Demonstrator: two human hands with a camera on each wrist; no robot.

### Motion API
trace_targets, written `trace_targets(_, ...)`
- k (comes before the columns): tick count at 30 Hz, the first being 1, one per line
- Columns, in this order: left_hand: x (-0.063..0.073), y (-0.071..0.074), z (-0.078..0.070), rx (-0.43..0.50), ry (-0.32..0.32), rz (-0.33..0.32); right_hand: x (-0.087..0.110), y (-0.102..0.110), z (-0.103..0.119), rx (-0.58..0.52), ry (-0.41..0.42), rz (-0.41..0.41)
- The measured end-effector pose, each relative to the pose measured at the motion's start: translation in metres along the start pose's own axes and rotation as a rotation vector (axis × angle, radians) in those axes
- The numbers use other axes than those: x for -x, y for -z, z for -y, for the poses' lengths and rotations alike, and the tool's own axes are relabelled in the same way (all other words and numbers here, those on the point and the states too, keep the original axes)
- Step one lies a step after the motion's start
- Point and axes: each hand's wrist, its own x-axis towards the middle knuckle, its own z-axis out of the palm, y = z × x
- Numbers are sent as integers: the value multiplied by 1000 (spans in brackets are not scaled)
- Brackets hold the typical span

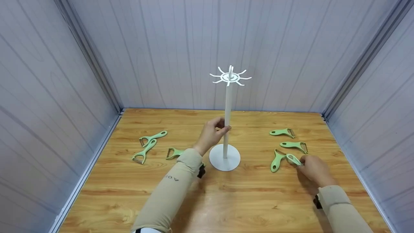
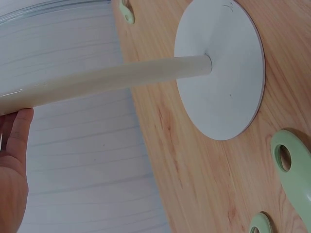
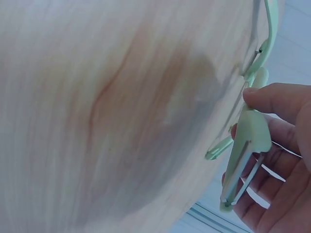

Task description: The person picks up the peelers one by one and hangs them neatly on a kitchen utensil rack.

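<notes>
A white stand (image 1: 228, 103) with a round base and a ring of hooks on top rises from the table's middle. My left hand (image 1: 209, 134) grips its pole partway up, thumb in front and fingers behind. On the right, my right hand (image 1: 315, 170) pinches a light green peeler (image 3: 253, 128) between thumb and fingers. In the right wrist view its metal blade end points toward the palm side, while in the head view its holed handle end points left. That handle end overlaps another green peeler (image 1: 276, 162) lying on the table.
Two more peelers, one upper (image 1: 280, 132) and one lower (image 1: 292, 145), lie behind the right hand. On the left side rest a pair of touching peelers (image 1: 149, 147) and one peeler (image 1: 176, 152) partly hidden by the left sleeve. Pale panel walls (image 1: 168, 55) enclose the wooden table (image 1: 245, 200).
</notes>
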Motion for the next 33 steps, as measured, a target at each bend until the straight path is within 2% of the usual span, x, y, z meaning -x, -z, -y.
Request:
trace_targets(12,0,0,0,-11,-5,-6,-2,8,17,-29,-11,-10)
trace_targets(27,0,0,0,-15,30,5,-6,7,32,-24,70,-149)
trace_targets(33,-1,0,0,-17,24,-2,-6,9,40,-28,96,-165)
